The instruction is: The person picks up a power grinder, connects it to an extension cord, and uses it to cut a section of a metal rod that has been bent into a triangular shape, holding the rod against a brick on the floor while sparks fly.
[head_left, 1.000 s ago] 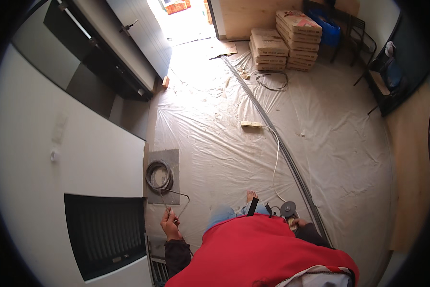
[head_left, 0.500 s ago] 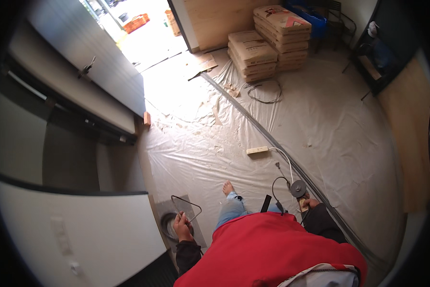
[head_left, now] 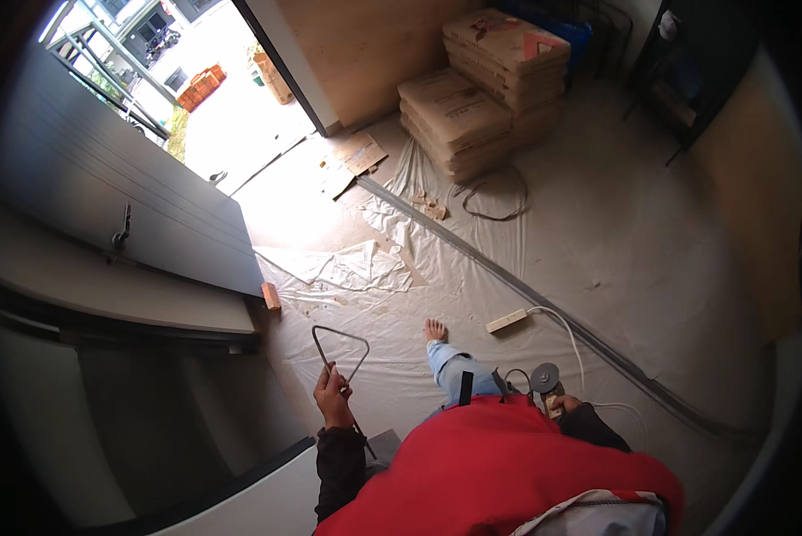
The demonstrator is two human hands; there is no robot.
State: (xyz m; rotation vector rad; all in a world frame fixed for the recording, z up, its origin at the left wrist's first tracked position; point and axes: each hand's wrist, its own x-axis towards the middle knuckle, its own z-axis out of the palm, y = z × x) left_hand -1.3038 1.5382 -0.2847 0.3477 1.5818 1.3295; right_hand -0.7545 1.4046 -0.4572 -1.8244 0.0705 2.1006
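Observation:
My left hand point(head_left: 333, 404) is closed round a thin bent metal rod point(head_left: 341, 331). The rod's upper part forms a triangular loop above the fingers, and a straight tail runs down past my wrist. On the other side, my right hand point(head_left: 565, 406) grips an angle grinder point(head_left: 545, 378) low beside my hip. Its round grey disc faces up, and part of its body is hidden by my hand. A dark cord point(head_left: 516, 373) curves next to the grinder. My bare foot point(head_left: 435, 330) is stepping on the sheeted floor between the two hands.
A cream power strip point(head_left: 507, 321) with a white cord lies ahead to the right. Long grey strips point(head_left: 472, 250) cross the plastic sheeting. Stacked paper sacks point(head_left: 459, 116) stand farther off, near a coiled cable point(head_left: 495, 214). The grey door point(head_left: 142, 192) is open, with a brick point(head_left: 271, 296) at its foot.
I have moved forward and the view has turned, showing more of the doorway. Both hands keep hold of the rod and the grinder. The coil on the floor near my left hand is out of sight.

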